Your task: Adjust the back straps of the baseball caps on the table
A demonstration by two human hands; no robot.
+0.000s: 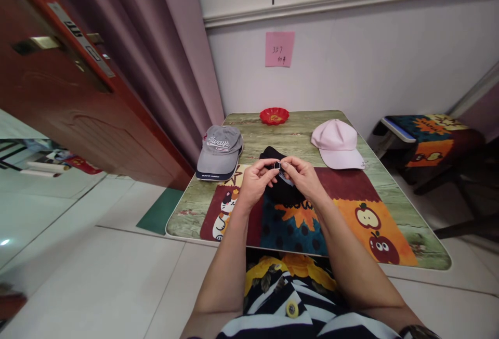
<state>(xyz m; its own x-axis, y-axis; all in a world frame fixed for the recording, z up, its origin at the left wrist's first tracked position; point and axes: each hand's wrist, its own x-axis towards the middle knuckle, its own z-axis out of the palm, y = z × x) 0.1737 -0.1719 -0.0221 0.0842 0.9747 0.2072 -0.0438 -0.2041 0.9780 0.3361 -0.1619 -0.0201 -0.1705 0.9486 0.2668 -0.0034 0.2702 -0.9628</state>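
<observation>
A black cap [289, 192] lies on the patterned mat at the middle of the table, partly hidden by my hands. My left hand [256, 180] pinches the cap's strap at a small silvery buckle [277, 166]. From the other side, my right hand [302, 173] grips the same strap, its thumb and fingers pressed together beside the buckle. The fingertips of both hands almost meet. To the left sits a grey cap [220, 149] with white lettering and a dark-edged brim. A pink cap [337, 144] rests to the right, brim toward me.
A red scalloped dish [274, 116] stands at the table's back edge, near the wall. The colourful mat [351, 185] covers the front of the table [423, 232]. A stool [436, 126] is at the right; a brown door [74, 94] and curtain [167, 42] are at the left.
</observation>
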